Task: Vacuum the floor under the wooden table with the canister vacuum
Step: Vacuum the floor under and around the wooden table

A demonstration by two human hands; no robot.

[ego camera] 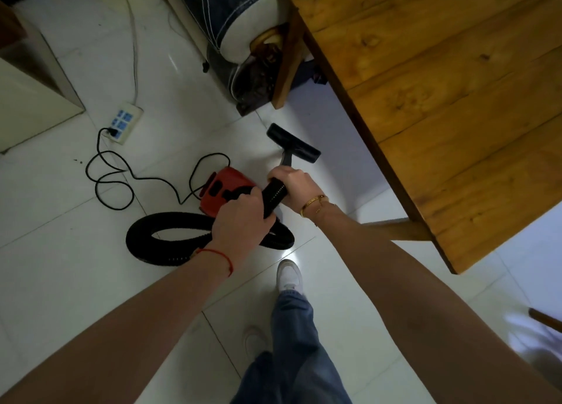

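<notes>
The hose point(275, 195) is gripped by both the left hand point(240, 221) and the right hand point(296, 187), the nozzle point(293, 143) is set on the floor point(76, 230) just short of the wooden table point(441, 99) edge; a push beneath it is called for next.

red plastic canister vacuum body point(226, 187): near half hidden behind left hand point(240, 221) | ribbed black hose point(158, 242): grip section covered by both hands (right hand point(296, 187) nearer the nozzle) | plank-topped wooden table point(441, 99): cut by top and right edges | dark brown object point(258, 81) behind table leg: unidentifiable | lower right corner: blurred
</notes>
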